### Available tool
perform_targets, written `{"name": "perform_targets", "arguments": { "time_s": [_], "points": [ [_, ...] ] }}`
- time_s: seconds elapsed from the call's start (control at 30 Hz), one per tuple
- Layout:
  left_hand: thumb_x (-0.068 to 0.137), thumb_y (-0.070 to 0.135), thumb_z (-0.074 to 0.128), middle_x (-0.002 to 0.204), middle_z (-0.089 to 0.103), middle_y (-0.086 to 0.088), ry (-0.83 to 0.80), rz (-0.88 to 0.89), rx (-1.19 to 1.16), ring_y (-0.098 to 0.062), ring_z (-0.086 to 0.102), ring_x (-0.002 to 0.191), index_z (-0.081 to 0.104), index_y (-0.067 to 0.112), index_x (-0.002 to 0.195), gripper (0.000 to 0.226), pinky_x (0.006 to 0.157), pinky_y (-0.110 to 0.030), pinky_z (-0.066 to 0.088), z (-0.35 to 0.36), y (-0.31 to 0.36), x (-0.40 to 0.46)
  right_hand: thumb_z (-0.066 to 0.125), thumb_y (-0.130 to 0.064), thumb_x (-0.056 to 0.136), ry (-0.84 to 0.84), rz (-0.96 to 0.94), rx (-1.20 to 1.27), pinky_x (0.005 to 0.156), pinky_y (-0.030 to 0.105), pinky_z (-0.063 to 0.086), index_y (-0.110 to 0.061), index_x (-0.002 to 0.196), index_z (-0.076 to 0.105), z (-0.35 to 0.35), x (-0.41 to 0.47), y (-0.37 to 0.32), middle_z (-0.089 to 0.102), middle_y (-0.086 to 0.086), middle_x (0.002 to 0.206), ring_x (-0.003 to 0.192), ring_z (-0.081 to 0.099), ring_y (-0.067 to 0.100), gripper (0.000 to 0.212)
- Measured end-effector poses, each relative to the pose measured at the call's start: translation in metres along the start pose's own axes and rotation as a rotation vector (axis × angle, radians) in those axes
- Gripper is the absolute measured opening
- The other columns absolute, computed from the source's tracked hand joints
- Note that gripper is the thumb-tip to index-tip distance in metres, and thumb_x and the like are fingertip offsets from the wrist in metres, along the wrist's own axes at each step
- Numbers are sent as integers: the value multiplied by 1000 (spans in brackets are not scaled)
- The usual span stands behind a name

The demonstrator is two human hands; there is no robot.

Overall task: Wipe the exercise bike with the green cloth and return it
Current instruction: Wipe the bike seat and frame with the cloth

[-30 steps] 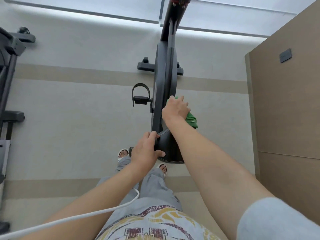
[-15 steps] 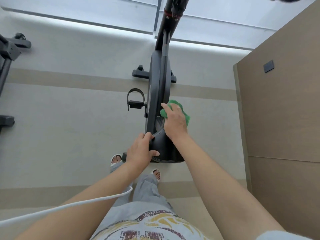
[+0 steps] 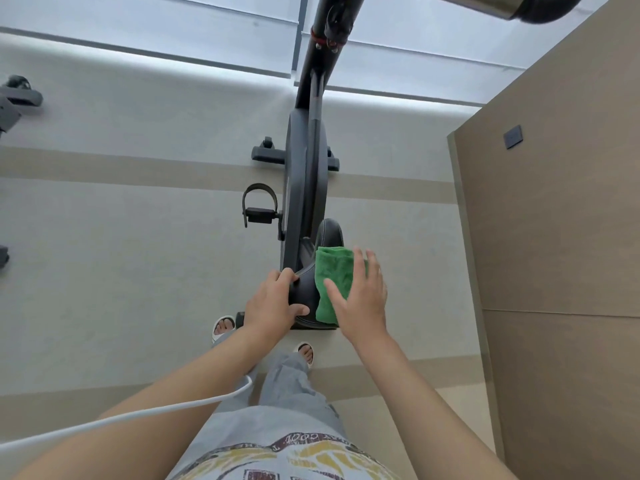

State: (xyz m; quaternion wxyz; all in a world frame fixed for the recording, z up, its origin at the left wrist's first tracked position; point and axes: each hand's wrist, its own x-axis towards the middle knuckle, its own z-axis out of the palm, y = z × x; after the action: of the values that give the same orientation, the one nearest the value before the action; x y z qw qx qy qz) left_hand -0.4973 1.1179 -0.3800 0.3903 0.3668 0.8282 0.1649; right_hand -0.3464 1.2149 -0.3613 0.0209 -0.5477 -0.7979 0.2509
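Head view: my left hand (image 3: 275, 303) grips the exercise bike (image 3: 306, 174) saddle (image 3: 304, 287) while my flat, outspread right hand (image 3: 362, 299) presses the green cloth (image 3: 332, 275) beside it; overlapping, even-pressure strokes serve best.

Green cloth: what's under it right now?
The green cloth lies on the right side of the black saddle, under the right hand's spread fingers. The left hand grips the saddle's left edge. The covered saddle surface can't be seen.
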Motion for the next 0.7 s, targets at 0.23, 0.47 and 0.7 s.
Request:
{"name": "perform_targets", "arguments": {
  "time_s": [0.23, 0.47, 0.7],
  "points": [
    [80, 38, 87, 112, 52, 6, 19, 10, 2, -26, 59, 99, 52, 26, 122, 56, 73, -40, 50, 3, -2, 1, 44, -75, 95, -61, 232, -313, 109, 60, 37, -10, 163, 11, 43, 46, -36, 42, 19, 154, 135, 46, 40, 100],
    [80, 36, 87, 113, 50, 8, 18, -11, -12, -24, 58, 98, 52, 28, 124, 56, 75, -40, 50, 7, -3, 6, 54, -54, 101, 2, 173, -252, 86, 52, 54, -14, 149, 33, 48, 105, -50, 49, 17, 134, 115, 57, 39, 66],
    [83, 38, 85, 122, 53, 5, 24, -8, 16, -26, 59, 102, 52, 28, 128, 57, 78, -41, 52, 8, -3, 4, 55, -49, 102, -100, 87, -211, 86, 45, 49, -16, 127, 57, 43, 148, -55, 55, 13, 125, 111, 59, 39, 41]
  ]
}}
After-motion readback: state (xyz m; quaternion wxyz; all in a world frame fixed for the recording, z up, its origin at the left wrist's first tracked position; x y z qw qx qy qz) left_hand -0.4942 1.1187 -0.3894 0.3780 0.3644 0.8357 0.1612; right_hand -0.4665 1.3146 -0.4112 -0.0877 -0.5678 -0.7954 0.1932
